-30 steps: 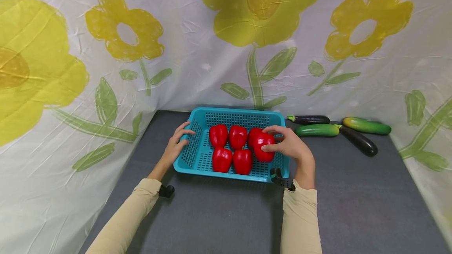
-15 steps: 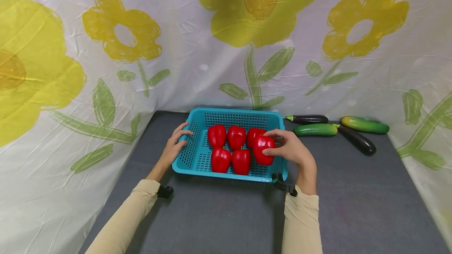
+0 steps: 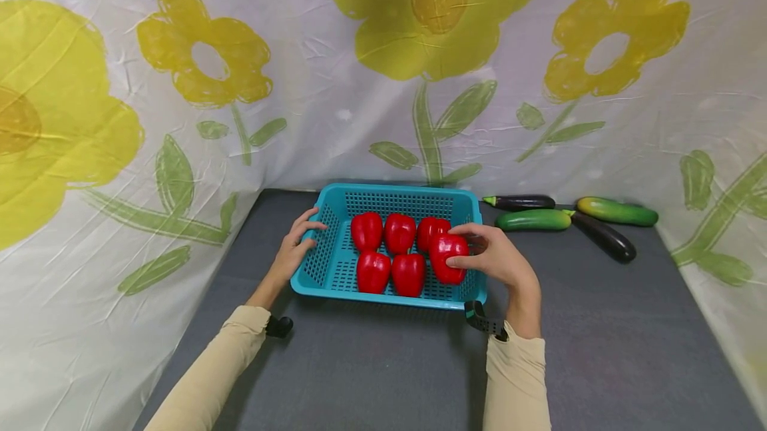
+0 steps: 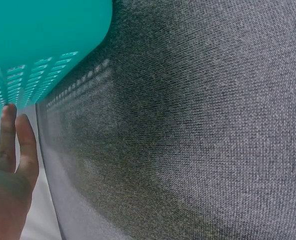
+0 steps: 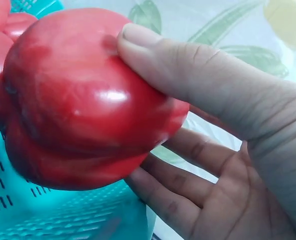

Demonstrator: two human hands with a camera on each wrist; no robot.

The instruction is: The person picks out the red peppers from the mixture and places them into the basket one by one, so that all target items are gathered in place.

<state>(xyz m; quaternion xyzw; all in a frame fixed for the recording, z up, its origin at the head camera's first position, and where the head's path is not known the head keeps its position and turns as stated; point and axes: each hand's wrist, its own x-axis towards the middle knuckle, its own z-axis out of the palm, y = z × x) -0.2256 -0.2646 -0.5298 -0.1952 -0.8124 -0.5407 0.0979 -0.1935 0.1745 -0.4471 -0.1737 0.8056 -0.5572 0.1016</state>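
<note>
In the head view, several red bell peppers sit inside a blue-green perforated basket. Over the basket's right end, my right hand grips another red bell pepper between thumb and fingers. The right wrist view shows this bell pepper up close, with the thumb on one side and fingers behind it. At the basket's left end, my left hand rests at the rim with fingers spread. In the left wrist view, two straight fingers lie right at the perforated wall.
On the dark table, eggplants and green cucumber-like vegetables lie to the right of the basket. A white cloth with printed yellow flowers hangs behind the table. Free peppers fill the basket's middle.
My right hand has shifted slightly toward me with the bell pepper, lowering it toward the basket's near right corner. The left hand stays at the rim.
</note>
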